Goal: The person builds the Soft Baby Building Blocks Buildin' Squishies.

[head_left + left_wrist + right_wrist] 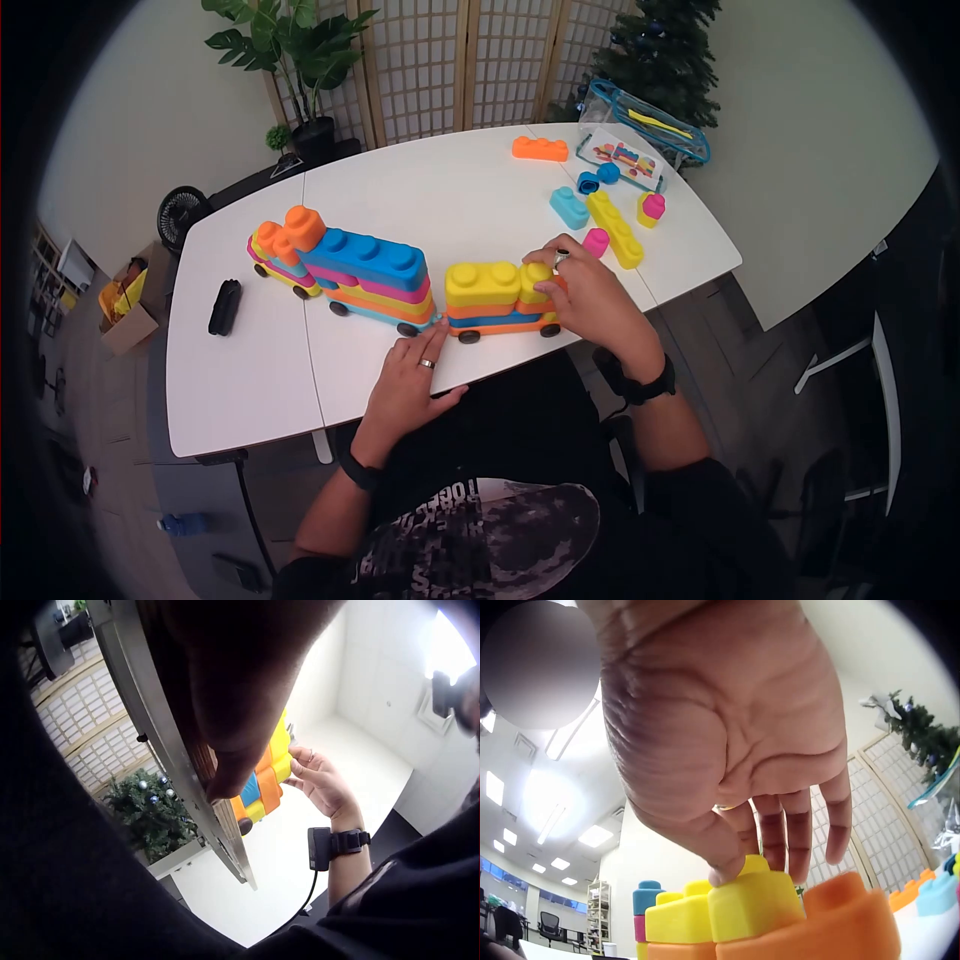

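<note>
A toy wagon of building blocks stands on black wheels, with a long yellow block (482,284) over orange and blue layers. At its right end my right hand (602,305) pinches a small yellow block (754,906) between thumb and fingers, beside an orange block (847,919). My left hand (402,378) lies at the table's near edge, fingers extended. Its fingertips meet the light-blue joint between this wagon and a taller wagon topped by a long blue block (370,258). Farther left is a front car with orange blocks (272,243).
Loose blocks lie at the right: an orange one (540,149), a light-blue one (569,207), a long yellow one (614,230) and a pink one (595,242). Behind them are a picture card (622,160) and a clear bag (650,122). A black case (225,307) lies left.
</note>
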A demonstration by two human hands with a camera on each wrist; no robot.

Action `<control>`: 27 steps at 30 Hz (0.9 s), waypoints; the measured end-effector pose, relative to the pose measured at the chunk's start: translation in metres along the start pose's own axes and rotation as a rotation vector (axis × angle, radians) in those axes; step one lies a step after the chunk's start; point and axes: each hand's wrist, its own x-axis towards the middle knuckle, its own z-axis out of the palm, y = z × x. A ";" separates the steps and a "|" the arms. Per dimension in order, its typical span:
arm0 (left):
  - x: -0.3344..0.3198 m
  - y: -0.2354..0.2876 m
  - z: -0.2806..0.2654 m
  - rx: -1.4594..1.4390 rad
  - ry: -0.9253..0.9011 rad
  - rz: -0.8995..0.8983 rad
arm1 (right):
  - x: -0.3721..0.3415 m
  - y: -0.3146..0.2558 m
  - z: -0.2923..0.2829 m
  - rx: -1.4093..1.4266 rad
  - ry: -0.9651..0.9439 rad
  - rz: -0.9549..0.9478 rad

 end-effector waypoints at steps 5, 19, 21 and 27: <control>-0.001 -0.002 0.006 0.033 0.037 0.032 | -0.013 0.008 0.019 -0.007 0.054 -0.025; 0.001 0.002 0.005 0.025 -0.002 -0.013 | 0.071 0.170 -0.050 -0.253 0.131 0.395; 0.000 0.001 0.005 0.023 -0.007 -0.019 | 0.108 0.210 -0.043 -0.380 0.094 0.391; 0.002 0.003 0.002 0.012 -0.014 -0.030 | 0.192 0.289 0.001 -0.536 -0.025 0.520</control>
